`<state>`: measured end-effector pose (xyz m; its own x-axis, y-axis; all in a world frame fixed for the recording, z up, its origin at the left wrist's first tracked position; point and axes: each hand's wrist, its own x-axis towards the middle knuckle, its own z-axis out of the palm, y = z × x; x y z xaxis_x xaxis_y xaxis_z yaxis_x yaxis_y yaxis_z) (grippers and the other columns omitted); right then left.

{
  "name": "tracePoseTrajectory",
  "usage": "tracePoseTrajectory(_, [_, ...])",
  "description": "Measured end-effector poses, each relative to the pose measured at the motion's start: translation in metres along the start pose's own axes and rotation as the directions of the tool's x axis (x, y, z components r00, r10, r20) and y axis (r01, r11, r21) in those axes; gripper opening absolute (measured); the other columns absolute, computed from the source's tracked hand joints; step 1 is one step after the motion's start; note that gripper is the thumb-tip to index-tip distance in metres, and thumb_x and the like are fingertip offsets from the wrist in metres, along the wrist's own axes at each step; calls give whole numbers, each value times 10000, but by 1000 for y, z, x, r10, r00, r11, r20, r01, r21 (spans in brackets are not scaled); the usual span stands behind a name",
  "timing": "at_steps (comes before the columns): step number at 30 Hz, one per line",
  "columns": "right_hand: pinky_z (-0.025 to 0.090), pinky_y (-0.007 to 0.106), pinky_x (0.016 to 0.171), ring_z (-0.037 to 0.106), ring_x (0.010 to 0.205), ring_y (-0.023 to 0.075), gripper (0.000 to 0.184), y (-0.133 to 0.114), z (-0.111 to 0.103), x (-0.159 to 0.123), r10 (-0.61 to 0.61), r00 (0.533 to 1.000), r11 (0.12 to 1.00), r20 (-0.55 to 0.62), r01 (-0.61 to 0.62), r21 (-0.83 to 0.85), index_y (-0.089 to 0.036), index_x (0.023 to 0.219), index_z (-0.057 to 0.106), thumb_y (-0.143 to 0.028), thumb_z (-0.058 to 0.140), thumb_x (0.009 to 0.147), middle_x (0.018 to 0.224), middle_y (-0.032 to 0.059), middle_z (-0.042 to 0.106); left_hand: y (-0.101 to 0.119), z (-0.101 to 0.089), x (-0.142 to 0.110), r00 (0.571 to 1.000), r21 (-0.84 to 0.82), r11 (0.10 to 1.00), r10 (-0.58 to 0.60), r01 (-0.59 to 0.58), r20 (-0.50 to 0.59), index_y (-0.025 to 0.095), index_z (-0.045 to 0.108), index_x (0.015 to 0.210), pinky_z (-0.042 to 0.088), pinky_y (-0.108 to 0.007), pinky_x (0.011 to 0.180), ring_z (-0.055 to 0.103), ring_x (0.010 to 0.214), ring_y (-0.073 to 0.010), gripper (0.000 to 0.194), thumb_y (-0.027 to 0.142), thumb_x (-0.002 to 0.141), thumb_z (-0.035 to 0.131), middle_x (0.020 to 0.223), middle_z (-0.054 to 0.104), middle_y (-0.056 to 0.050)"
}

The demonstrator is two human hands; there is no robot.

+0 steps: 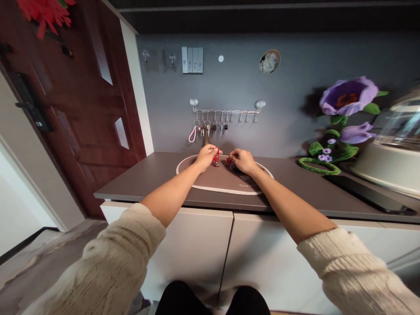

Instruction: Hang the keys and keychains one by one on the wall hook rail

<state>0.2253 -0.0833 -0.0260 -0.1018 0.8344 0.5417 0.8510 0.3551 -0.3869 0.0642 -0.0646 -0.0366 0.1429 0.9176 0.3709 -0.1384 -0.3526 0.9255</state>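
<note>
On the wall behind the counter's [131,177] back edge hangs a key rack [226,112]; purple flowers [352,98] stand farther right. Near the oval mat's [216,181] back edge, the left hand [205,158] pinches a red cord [217,156]. A small red item [229,161] sits just left of the right hand [243,161], fingers bunched, its grip unclear.

Fingers of right hand [242,161] partly cover a small red item [229,161] and a dark item [235,167]; identity of both unclear. Lettering on brown mat [226,180]: partly covered by right wrist, too small to read. Clear-topped appliance [390,153]: cut off at right edge. Red decoration [46,15]: cut off at top.
</note>
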Motion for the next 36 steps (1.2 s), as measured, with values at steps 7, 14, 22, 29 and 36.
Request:
tracePoseTrajectory(7, [416,212,627,576,603,104,119,-10,-4,-5,-41,999,987,17,38,153,-171,825,612,-211,510,780,703,15,663,8,1,-2,997,-242,968,-55,68,59,128,482,842,461,-331,790,606,835,-122,107,190,794,555,914,644,-89])
tracePoseTrajectory(14, [431,234,647,573,616,114,174,-17,-7,-8,-73,997,962,-28,78,263,-157,849,630,-271,517,784,710,28,657,8,2,-2,988,-405,908,-57,112,145,134,508,819,440,-399,840,598,812,-122,127,176,751,606,822,623,-32])
tracePoseTrajectory(22, [427,244,679,566,703,131,299,-14,-3,-7,-130,992,951,3,124,284,-162,874,662,-409,530,769,811,49,655,4,2,-2,978,-411,905,-29,114,206,139,524,803,441,-382,814,579,798,-118,150,179,716,640,807,591,-14])
tracePoseTrajectory(29, [428,248,664,565,683,138,285,-10,-1,-5,-139,990,920,-17,136,368,-159,816,679,-400,541,755,760,48,650,6,4,-5,974,-404,903,-56,143,220,143,523,790,441,-400,820,570,802,-116,165,161,694,656,817,578,-10])
tracePoseTrajectory(36, [428,241,620,558,629,128,292,-6,4,-3,-119,993,867,-6,107,487,-155,795,682,-414,581,711,715,38,652,7,5,-7,969,-412,899,-48,148,242,137,527,789,447,-412,818,575,772,-115,139,136,703,637,785,581,-7])
